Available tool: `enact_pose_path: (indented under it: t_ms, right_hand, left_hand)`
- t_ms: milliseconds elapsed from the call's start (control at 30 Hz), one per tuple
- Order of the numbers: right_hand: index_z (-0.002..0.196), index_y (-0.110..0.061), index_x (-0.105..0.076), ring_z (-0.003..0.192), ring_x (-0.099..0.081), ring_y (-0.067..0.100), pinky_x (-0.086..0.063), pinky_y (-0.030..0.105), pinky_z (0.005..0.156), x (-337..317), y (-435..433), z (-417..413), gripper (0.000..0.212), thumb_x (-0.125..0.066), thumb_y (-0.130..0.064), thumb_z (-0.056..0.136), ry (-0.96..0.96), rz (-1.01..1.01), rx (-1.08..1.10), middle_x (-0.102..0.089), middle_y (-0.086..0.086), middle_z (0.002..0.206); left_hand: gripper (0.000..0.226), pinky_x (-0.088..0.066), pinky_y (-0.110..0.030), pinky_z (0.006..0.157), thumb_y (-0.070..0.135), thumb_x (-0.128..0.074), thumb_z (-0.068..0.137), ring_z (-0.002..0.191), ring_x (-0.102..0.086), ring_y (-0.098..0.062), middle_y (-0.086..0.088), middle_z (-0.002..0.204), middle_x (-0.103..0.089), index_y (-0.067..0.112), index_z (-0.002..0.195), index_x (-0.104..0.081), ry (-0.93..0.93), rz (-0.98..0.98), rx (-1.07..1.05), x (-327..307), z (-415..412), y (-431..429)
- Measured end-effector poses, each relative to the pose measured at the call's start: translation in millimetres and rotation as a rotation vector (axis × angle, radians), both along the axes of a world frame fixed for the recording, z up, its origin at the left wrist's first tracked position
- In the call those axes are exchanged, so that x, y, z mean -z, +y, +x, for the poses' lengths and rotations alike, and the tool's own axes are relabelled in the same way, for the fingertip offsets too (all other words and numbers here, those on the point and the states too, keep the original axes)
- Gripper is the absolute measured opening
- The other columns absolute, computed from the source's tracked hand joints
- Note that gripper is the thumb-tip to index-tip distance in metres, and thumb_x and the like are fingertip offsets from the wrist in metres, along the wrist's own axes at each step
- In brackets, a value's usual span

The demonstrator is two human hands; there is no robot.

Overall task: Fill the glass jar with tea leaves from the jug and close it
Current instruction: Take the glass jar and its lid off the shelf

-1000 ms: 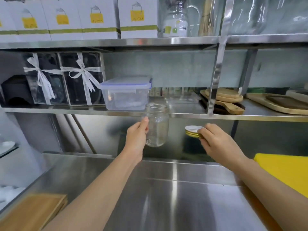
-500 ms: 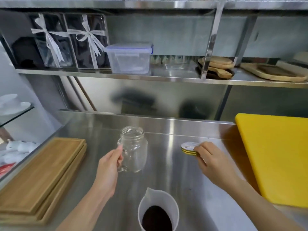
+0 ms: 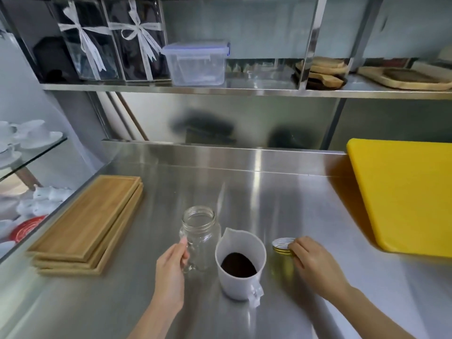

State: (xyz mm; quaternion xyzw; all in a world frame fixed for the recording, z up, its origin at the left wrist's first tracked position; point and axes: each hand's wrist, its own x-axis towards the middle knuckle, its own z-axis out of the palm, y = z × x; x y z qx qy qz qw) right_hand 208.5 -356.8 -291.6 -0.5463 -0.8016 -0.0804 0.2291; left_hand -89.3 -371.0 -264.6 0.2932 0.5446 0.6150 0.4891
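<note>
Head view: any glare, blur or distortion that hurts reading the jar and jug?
Head view: bright glare streaks on the steel counter; wide-angle bending of the metal shelf; soft blur overall, yet the clear glass jar and white plastic jug read fine.

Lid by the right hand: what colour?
Gold rim, pale inside, on the lid; head view.

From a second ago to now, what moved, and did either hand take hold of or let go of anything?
Both hands came down from shelf height to the counter. The left hand brought the empty glass jar down beside the white jug; the right hand lowered the gold lid to the jug's right. Nothing was released or newly grasped. The jar stays open and empty.
</note>
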Motion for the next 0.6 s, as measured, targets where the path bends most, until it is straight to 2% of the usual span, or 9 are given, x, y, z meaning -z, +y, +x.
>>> enact_pose_path:
  t_ms: [67,167,233,400,467,533,600]
  right_hand:
    - [0.075,-0.009,-0.061,0.058,-0.056,0.034,-0.049,0.04,0.047,9.0,-6.4,-1.5,0.01,-0.055,-0.002,0.069,-0.016,-0.051,0.017,-0.058,0.009,0.07]
    - [0.076,-0.011,-0.063,0.063,-0.056,0.029,-0.049,0.034,0.05,13.6,-17.8,-3.1,0.018,-0.066,-0.001,0.061,-0.046,-0.066,-0.006,-0.061,0.006,0.072]
    - [0.077,-0.012,-0.064,0.065,-0.054,0.025,-0.046,0.03,0.051,15.3,-24.7,-3.9,0.024,-0.069,0.0,0.057,-0.055,-0.057,-0.037,-0.063,0.004,0.072]
    - [0.076,-0.011,-0.063,0.065,-0.058,0.027,-0.048,0.031,0.05,21.9,-35.4,-7.0,0.02,-0.069,-0.002,0.06,-0.052,-0.134,-0.069,-0.065,0.005,0.076]
    - [0.077,-0.014,-0.062,0.066,-0.059,0.026,-0.049,0.03,0.052,21.6,-38.5,-6.8,0.008,-0.061,-0.01,0.069,-0.072,-0.174,-0.079,-0.064,0.003,0.077]
    - [0.077,-0.017,-0.063,0.067,-0.059,0.023,-0.047,0.028,0.053,21.2,-40.6,-6.6,0.016,-0.047,-0.021,0.076,-0.097,-0.187,-0.094,-0.063,0.0,0.076]
    - [0.076,-0.018,-0.063,0.066,-0.059,0.021,-0.046,0.027,0.053,17.6,-41.6,-7.2,0.021,-0.043,-0.024,0.076,-0.118,-0.198,-0.077,-0.063,-0.001,0.076]
  left_hand:
    - [0.044,-0.018,-0.033,0.06,0.018,-0.057,0.093,0.057,-0.025,-0.016,0.006,0.05,-0.035,0.014,0.052,-0.043,-0.009,-0.007,0.006,6.2,0.1,-8.5]
    - [0.042,-0.019,-0.034,0.062,0.027,-0.065,0.083,0.059,-0.027,-0.016,0.005,0.051,-0.036,0.016,0.049,-0.043,0.004,-0.027,0.005,13.1,-4.8,-17.8]
    - [0.04,-0.019,-0.035,0.062,0.033,-0.064,0.077,0.059,-0.027,-0.017,0.005,0.051,-0.036,0.018,0.046,-0.043,0.0,-0.029,0.014,14.3,-6.8,-23.1]
    - [0.046,-0.023,-0.033,0.064,0.027,-0.062,0.086,0.06,-0.029,-0.017,0.006,0.048,-0.039,0.017,0.046,-0.041,-0.033,-0.042,0.007,16.7,-4.2,-35.0]
    - [0.045,-0.025,-0.033,0.065,0.029,-0.061,0.085,0.059,-0.032,-0.018,0.005,0.049,-0.041,0.017,0.046,-0.043,-0.021,-0.051,0.007,17.8,-4.2,-38.6]
    - [0.045,-0.026,-0.033,0.065,0.03,-0.061,0.086,0.061,-0.033,-0.019,0.002,0.051,-0.041,0.015,0.048,-0.042,0.006,-0.046,0.017,17.4,-4.2,-40.7]
    - [0.048,-0.028,-0.033,0.065,0.025,-0.056,0.094,0.065,-0.035,-0.023,-0.002,0.053,-0.042,0.012,0.05,-0.041,0.043,-0.035,0.029,17.2,-4.4,-41.3]
